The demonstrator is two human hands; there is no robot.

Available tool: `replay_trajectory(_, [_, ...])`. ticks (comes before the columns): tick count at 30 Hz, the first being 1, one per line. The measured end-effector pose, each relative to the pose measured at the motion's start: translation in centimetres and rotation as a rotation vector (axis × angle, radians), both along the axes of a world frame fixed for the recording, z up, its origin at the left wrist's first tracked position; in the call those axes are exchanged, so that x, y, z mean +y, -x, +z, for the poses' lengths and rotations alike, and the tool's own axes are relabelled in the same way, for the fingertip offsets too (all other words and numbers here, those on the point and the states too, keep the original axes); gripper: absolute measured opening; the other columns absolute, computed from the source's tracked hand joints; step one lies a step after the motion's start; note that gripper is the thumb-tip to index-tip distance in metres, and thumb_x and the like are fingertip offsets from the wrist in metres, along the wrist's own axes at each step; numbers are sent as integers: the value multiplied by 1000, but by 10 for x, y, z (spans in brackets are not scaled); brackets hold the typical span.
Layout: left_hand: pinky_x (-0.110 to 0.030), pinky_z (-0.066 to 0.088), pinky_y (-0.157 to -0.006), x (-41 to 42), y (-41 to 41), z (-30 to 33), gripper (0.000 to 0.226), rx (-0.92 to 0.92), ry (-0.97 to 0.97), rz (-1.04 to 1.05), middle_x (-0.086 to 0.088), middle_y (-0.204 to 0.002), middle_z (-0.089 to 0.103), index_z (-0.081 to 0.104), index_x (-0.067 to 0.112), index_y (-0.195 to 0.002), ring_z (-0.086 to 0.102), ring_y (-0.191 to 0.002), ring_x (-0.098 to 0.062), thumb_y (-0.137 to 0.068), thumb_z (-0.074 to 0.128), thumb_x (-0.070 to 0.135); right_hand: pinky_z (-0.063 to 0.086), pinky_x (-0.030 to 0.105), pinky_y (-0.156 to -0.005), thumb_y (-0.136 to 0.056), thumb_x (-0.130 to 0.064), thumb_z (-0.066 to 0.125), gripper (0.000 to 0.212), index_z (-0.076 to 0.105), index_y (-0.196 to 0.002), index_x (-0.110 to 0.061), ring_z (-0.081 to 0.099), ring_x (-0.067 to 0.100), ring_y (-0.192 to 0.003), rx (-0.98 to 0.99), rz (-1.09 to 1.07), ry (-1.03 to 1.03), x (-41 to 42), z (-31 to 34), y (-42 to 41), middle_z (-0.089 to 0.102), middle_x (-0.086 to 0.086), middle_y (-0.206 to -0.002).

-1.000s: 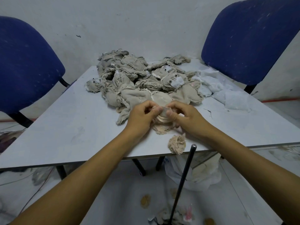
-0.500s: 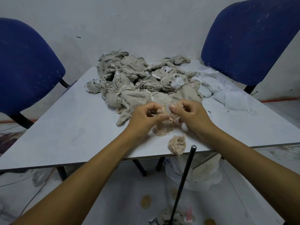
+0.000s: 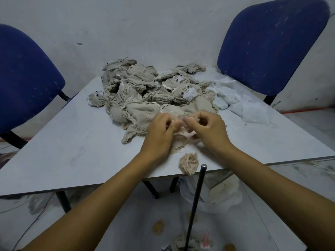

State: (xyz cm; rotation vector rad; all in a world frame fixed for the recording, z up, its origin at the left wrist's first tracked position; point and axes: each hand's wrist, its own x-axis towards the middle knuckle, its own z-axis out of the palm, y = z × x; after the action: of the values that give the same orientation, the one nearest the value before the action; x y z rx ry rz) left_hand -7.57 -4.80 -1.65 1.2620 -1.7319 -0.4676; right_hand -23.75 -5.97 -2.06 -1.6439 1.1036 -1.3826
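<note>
While working at the near edge of the heap, the left hand (image 3: 159,132) and the right hand (image 3: 208,131) are each curling fingers and thumb round the small cloth piece (image 3: 186,133), pinching it between them low over the surface (image 3: 72,142). That piece is sitting right against the near side of the beige pile of sewn cloth shapes (image 3: 145,91). Most of it is hiding under the knuckles, so what the fingertips are catching is too small to tell.

By my judgement the hands are picking or pulling at a frayed edge. Doing it well is asking for short, close pinches, with the thumbs meeting near the seam. One hand should be anchoring while the other is drawing gently, so that the weave is not tearing and the heap behind is not dragging along.

Near the front edge a loose tuft of threads (image 3: 188,163) is lying, close enough to risk tipping off. White fabric scraps (image 3: 244,107) are spreading to the right of the pile. A blue chair (image 3: 23,78) is standing at the left and a second blue chair (image 3: 272,42) at the right, both before a scuffed white wall (image 3: 145,24). A black rod (image 3: 196,196) is rising in front of the surface, and a pale plastic bag (image 3: 223,194) is slumping on the floor (image 3: 126,223) beneath.
</note>
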Motion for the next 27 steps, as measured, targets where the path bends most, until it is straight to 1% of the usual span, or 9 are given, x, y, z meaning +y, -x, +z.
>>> replay_trajectory(4, [-10, 39, -74, 2, 4, -1, 17, -29, 32, -129, 9, -92, 48, 54, 16, -88, 48, -83, 6, -91, 70, 22, 55, 29, -51, -87, -21, 76, 29, 56, -73, -7, 64, 18, -57, -101, -47, -34, 0, 0, 3, 61, 8, -65])
replay_trajectory(6, [-27, 49, -79, 2, 4, -1, 18, 85, 11, -160, 5, -89, 56, 58, 10, -90, 56, -83, -7, -88, 73, 18, 50, 25, -48, -87, -23, 76, 30, 53, -72, -11, 58, 16, -52, -120, -17, -33, -1, 0, 3, 58, 4, -60])
replay_trajectory(10, [-45, 52, -67, 3, 7, -2, 16, 334, -62, -140, 2, -72, 60, 57, 13, -84, 57, -68, -13, -89, 72, 17, 45, 26, -46, -92, -24, 70, 28, 53, -75, -8, 51, 14, -47, -101, 59, -51, -2, 1, 3, 57, -3, -55])
replay_trajectory(13, [-39, 43, -55, -2, 7, -4, 27, 342, -69, 55, 10, -59, 55, 50, 24, -70, 49, -56, -11, -87, 68, 13, 43, 21, -46, -93, -22, 68, 25, 59, -83, -2, 54, 11, -49, -33, 178, -82, 1, 2, -1, 60, 3, -61])
replay_trajectory(17, [-29, 34, -50, -2, 4, -3, 34, 288, -14, 137, 11, -53, 46, 41, 26, -62, 39, -50, -9, -82, 64, 11, 50, 42, -68, -89, -11, 71, 22, 57, -83, 5, 56, 19, -72, 98, 187, -22, 4, 4, -3, 58, 24, -78])
replay_trajectory(20, [-31, 33, -50, -1, 7, -4, 33, 236, -21, 40, 6, -60, 44, 40, 23, -66, 38, -53, -13, -84, 62, 5, 57, 58, -74, -85, 5, 63, 10, 54, -81, 2, 60, 27, -76, -15, 82, -57, 1, 4, 0, 53, 16, -74])
replay_trajectory(22, [-23, 36, -50, 1, 9, -4, 30, 207, -26, -20, 10, -64, 44, 42, 22, -72, 39, -55, -6, -84, 61, 2, 59, 53, -66, -85, 6, 63, 15, 54, -84, -6, 63, 29, -71, -53, 47, -79, -1, 4, 1, 55, 18, -75])
replay_trajectory(25, [-34, 52, -67, 2, 7, -1, 25, 349, -90, -170, 3, -79, 55, 50, 19, -87, 54, -74, -10, -86, 71, 5, 59, 40, -58, -90, 0, 64, 15, 57, -96, -12, 66, 26, -62, -125, 72, -120, -1, 3, 1, 60, 29, -84])
replay_trajectory(27, [-30, 53, -76, 2, 5, 0, 23, 344, -90, -228, 3, -89, 61, 55, 18, -96, 59, -84, -11, -86, 74, 9, 57, 35, -55, -92, -3, 64, 14, 60, -97, -15, 67, 21, -61, -160, 50, -114, -3, 2, 1, 65, 17, -80])
